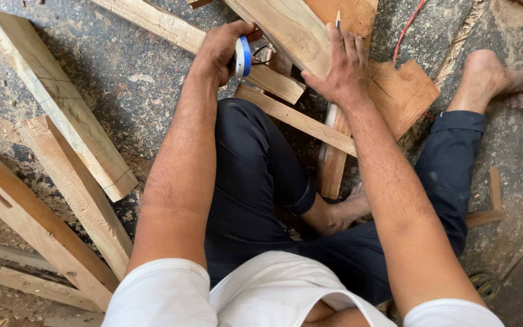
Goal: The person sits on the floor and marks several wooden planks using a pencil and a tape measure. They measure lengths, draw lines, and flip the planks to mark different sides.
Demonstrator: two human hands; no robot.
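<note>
The left hand [222, 48] is closed around a small tape measure [242, 56] with a blue and white case, fingers curled over its top and the thumb behind it. The case sits just above a short wood offcut [276, 83] and beside the edge of a long plank [286, 27] that runs up out of the top of the view. Whether any tape is pulled out cannot be made out.

The right hand [340, 69] lies palm down on that plank, fingers fairly straight and close together, thumb spread toward the left hand. A pencil [338, 20] stands up between its fingers, only the tip showing; the rest is hidden behind the hand, so the grip on it is loose or pinched, hard to say which.

Under the right wrist a thin slat [298, 118] crosses diagonally over another board [332, 160], whose lower end disappears behind the person's knee [255, 157] in dark trousers. A reddish flat panel [404, 91] lies to the right, partly covered by the hand. A red cable [408, 27] runs off the top edge. Thick beams [62, 103] lie on the sawdust-strewn floor [134, 79] at left, cut off by the frame.
</note>
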